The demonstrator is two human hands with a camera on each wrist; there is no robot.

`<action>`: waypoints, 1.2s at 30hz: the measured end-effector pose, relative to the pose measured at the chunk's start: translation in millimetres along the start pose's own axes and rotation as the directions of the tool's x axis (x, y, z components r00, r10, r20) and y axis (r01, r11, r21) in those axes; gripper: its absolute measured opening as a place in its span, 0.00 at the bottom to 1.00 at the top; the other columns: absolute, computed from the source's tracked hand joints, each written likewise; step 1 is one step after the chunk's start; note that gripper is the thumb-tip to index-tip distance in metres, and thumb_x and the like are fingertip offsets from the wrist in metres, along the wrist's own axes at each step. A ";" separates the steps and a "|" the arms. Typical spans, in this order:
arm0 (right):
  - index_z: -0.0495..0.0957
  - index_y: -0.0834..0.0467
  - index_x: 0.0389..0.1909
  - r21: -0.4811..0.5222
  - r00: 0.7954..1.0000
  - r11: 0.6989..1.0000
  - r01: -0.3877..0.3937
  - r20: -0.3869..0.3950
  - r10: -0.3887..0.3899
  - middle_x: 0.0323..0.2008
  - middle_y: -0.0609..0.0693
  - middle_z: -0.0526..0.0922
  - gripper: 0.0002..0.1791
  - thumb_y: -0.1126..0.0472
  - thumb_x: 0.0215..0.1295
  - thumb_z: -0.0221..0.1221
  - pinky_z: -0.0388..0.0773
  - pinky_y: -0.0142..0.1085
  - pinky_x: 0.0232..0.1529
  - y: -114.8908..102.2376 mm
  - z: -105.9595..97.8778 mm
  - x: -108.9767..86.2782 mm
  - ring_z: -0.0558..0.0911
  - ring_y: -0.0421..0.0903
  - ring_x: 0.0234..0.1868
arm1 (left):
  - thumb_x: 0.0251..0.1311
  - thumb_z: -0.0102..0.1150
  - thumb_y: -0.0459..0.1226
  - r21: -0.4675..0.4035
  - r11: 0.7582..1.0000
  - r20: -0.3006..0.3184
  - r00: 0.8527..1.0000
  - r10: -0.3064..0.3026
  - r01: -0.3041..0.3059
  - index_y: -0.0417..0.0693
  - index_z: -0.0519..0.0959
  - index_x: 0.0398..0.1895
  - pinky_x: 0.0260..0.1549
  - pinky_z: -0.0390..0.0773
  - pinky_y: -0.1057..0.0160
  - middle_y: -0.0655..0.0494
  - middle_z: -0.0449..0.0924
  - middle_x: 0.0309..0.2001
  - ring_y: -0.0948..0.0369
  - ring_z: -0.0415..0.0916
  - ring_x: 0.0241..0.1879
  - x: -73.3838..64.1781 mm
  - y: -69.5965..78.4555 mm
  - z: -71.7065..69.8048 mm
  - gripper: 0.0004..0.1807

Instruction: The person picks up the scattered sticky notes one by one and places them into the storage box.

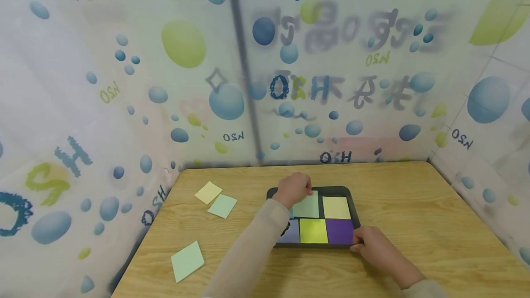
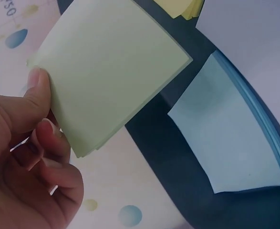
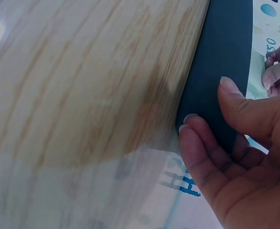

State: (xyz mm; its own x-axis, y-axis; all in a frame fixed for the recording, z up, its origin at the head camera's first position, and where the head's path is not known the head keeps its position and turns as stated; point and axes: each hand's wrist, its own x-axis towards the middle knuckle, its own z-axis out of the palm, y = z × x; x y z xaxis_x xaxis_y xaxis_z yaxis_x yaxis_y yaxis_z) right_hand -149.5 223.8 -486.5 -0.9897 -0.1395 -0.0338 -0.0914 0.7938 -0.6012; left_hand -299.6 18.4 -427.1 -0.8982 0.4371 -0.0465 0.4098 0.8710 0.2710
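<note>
My left hand (image 1: pixel 294 189) pinches a pale green sticky note pad (image 2: pixel 116 71) by its edge, thumb on top, over the back of a black tray (image 1: pixel 314 246). A light blue pad (image 2: pixel 235 129) lies in the tray beside it, mostly hidden by the hand in the head view. Also in the tray are pale yellow (image 1: pixel 336 208), bright yellow (image 1: pixel 313 231), purple (image 1: pixel 339 232) and lavender (image 1: pixel 293 233) pads. My right hand (image 1: pixel 374 246) grips the tray's near right corner, thumb on one side and fingers on the other.
On the table's left side lie a pale yellow note (image 1: pixel 208 192), a green note (image 1: pixel 222 206) and another green note (image 1: pixel 187 261). The wooden table (image 1: pixel 414 210) meets a patterned curtain (image 1: pixel 198 105) at its back; more curtain hangs at the sides.
</note>
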 end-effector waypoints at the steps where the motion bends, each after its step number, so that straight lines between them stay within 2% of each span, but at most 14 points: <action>1: 0.73 0.56 0.17 -0.001 1.000 1.000 0.001 0.000 -0.001 0.20 0.45 0.72 0.17 0.70 0.56 0.69 0.65 0.31 0.26 0.0 -0.1 0.2 0.69 0.42 0.27 | 0.65 0.66 0.45 -0.003 1.000 -0.003 1.000 -0.002 0.002 0.55 0.82 0.29 0.23 0.71 0.65 0.65 0.80 0.31 0.64 0.71 0.25 1.1 0.4 1.5 0.08; 13: 0.73 0.54 0.17 -0.020 0.999 0.998 0.053 -0.004 -0.053 0.20 0.43 0.72 0.16 0.68 0.56 0.70 0.66 0.30 0.26 4.8 -1.1 -0.5 0.69 0.40 0.25 | 0.64 0.67 0.45 0.010 1.000 -0.003 1.000 -0.024 0.024 0.55 0.84 0.31 0.27 0.75 0.63 0.65 0.82 0.32 0.65 0.73 0.26 14.3 7.6 20.4 0.07; 23: 0.73 0.54 0.17 -0.017 0.997 0.997 0.081 -0.010 -0.081 0.20 0.42 0.72 0.16 0.68 0.55 0.70 0.66 0.30 0.26 7.9 1.6 0.4 0.68 0.38 0.24 | 0.64 0.67 0.44 0.012 0.998 -0.011 0.998 -0.066 0.066 0.54 0.83 0.30 0.24 0.74 0.66 0.64 0.82 0.31 0.66 0.73 0.25 22.0 5.3 33.8 0.07; 36: 0.74 0.55 0.18 -0.009 1.000 1.000 0.005 0.012 -0.005 0.20 0.44 0.73 0.16 0.68 0.57 0.70 0.66 0.31 0.26 6.9 2.1 2.9 0.70 0.41 0.26 | 0.63 0.68 0.42 0.047 0.997 -0.087 0.994 -0.061 0.066 0.51 0.85 0.29 0.23 0.79 0.64 0.61 0.84 0.28 0.64 0.78 0.23 31.9 4.4 50.5 0.07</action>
State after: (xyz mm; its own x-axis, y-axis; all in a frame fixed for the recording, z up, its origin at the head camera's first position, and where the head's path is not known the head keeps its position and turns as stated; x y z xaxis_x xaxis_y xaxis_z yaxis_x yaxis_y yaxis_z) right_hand -152.7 227.6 -492.4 -0.9878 -0.1502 -0.0407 -0.0969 0.7983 -0.5944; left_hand -318.4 47.5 -475.9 -0.9321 0.3617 0.0207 0.3570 0.9073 0.2220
